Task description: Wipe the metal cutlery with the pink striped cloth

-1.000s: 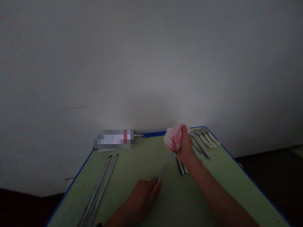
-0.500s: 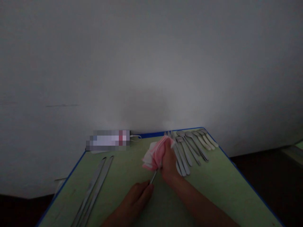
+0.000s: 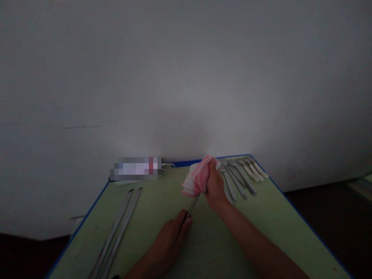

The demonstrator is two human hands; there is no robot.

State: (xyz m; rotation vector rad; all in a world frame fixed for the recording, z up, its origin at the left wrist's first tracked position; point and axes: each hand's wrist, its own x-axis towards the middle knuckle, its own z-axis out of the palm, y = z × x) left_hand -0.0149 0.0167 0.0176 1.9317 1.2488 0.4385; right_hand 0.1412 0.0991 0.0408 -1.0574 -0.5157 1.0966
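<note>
My left hand [image 3: 173, 237] is closed around the lower end of a thin metal utensil [image 3: 193, 205]. The upper part of that utensil disappears into a pink-and-white cloth [image 3: 200, 178], so I cannot make out its kind. Bunched in my closed right hand [image 3: 215, 186], the cloth wraps the utensil above the table. Behind and to the right of my right hand lie several spoons [image 3: 237, 174], with several white-handled pieces of cutlery [image 3: 252, 170] beyond them. On the left side, two long metal knives [image 3: 123, 224] lie side by side.
The pale green table [image 3: 157, 203] has a blue rim and stands against a grey wall [image 3: 186, 85]. At its back left is a blurred-out box-like object [image 3: 135, 169], with a white cable [image 3: 168, 167] beside it.
My right hand and the cloth have moved up and slightly right. My left hand has also shifted a little up, still gripping the utensil. The view has tilted slightly.
</note>
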